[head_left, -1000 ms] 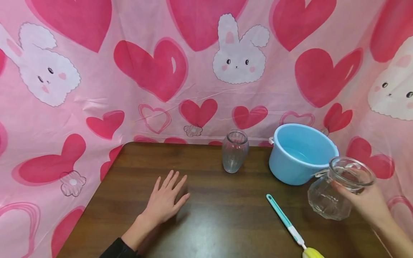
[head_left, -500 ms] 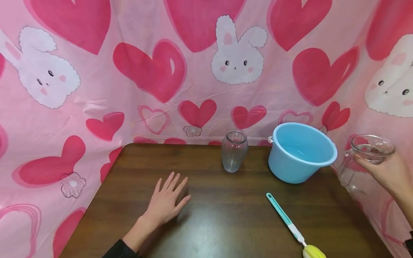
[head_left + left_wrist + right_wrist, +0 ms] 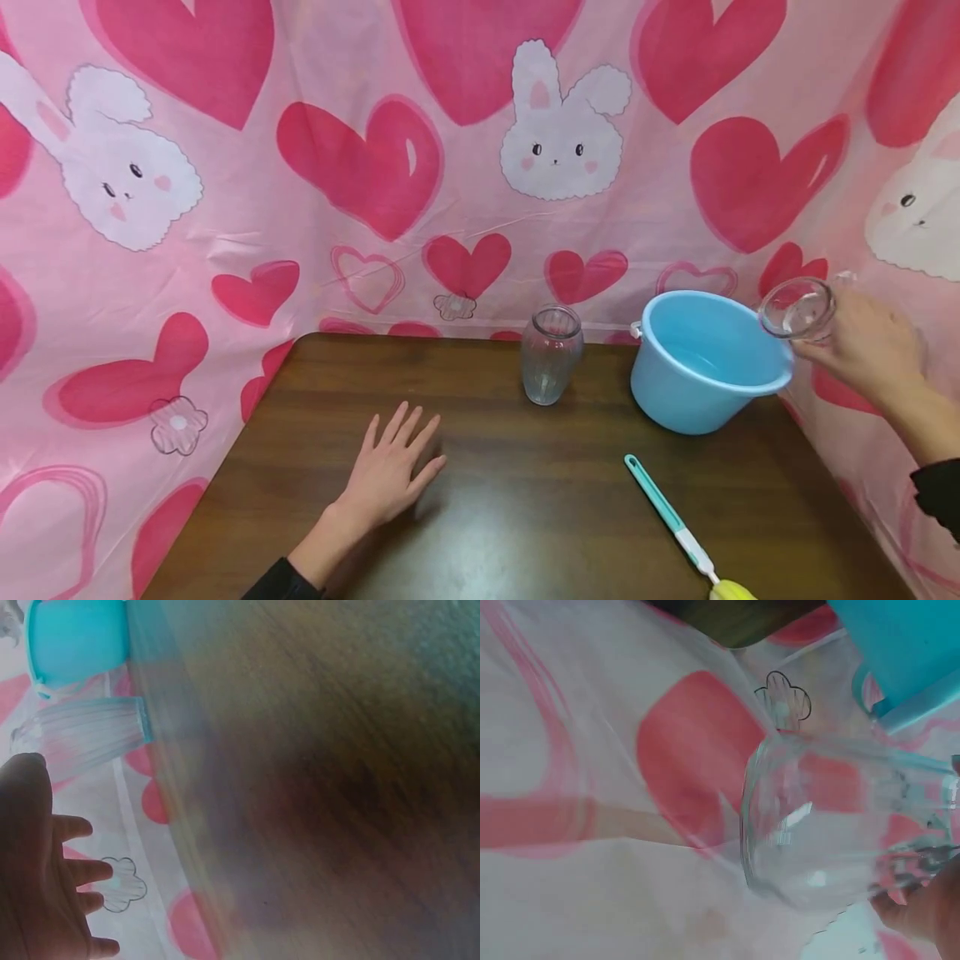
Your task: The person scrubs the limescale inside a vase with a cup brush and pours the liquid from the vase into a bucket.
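Note:
My right hand point(image 3: 873, 346) grips a clear glass jar point(image 3: 798, 310) at its neck, up in the air by the right rim of the light blue bucket point(image 3: 667, 387). The jar is tipped over, its round mouth facing left toward the bucket. In the right wrist view the jar's body point(image 3: 817, 825) lies sideways, with the fingers partly out of frame. Over the table's left half my left hand point(image 3: 386, 475) is spread with straight fingers and holds nothing. Nearest to it in the left wrist view is a ribbed glass vase point(image 3: 86, 739), standing upright at the back of the table.
A bottle brush point(image 3: 667, 508) with a teal and white handle lies front right; its yellow sponge head point(image 3: 729, 592) is cut off by the frame. The brown wooden table point(image 3: 480, 500) backs onto a pink heart-and-rabbit cloth point(image 3: 465, 208), which also hangs on both sides.
My right hand has lifted the jar from in front of the bucket, out to the right and up, then tipped its mouth leftward at the bucket's rim. My left hand has stayed put.

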A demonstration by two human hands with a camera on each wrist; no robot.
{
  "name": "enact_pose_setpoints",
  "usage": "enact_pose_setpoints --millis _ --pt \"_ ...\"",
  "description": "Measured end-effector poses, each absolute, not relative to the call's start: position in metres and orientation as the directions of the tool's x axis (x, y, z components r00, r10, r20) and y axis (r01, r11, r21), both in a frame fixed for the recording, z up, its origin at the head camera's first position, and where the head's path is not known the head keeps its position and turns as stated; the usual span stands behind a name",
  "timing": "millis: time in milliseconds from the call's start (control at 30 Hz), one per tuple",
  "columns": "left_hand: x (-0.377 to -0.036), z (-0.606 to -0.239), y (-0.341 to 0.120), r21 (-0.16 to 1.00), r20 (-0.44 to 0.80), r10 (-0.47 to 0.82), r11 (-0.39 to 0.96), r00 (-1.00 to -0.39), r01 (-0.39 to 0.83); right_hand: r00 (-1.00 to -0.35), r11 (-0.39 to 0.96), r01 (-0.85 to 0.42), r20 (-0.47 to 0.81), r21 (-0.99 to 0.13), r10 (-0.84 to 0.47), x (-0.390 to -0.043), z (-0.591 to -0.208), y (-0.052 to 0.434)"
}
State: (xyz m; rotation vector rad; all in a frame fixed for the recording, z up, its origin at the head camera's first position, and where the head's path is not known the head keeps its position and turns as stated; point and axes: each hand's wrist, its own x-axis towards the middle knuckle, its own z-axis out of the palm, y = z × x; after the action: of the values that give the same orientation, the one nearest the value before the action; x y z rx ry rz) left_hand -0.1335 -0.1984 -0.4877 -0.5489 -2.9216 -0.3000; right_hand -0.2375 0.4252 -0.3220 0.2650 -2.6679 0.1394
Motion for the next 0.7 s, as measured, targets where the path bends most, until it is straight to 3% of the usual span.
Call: enact_pose_setpoints --millis 67,267,567,700 --pt "-0.134 -0.488 -0.199 0.169 0.186 0.341 0.913 -0.921 0.372 -0.862 0.976 -0.210 0.461 0.052 -0.210 -0.240 -0.323 0.418" --pt "-0.132 -0.487 -0.199 0.182 0.180 0.347 0.908 -0.920 0.378 -0.787 0.920 -0.323 0.477 0.222 -0.392 -0.239 -0.324 0.403" --pt "-0.133 -0.482 -0.197 0.196 0.138 0.347 0.908 -0.928 0.369 -0.719 0.767 -0.437 0.330 0.470 -0.612 -0.235 -0.331 0.401" --pt "-0.131 -0.482 -0.196 0.203 0.132 0.342 0.910 -0.931 0.363 -0.700 0.730 -0.446 0.307 0.518 -0.645 -0.234 -0.335 0.401"
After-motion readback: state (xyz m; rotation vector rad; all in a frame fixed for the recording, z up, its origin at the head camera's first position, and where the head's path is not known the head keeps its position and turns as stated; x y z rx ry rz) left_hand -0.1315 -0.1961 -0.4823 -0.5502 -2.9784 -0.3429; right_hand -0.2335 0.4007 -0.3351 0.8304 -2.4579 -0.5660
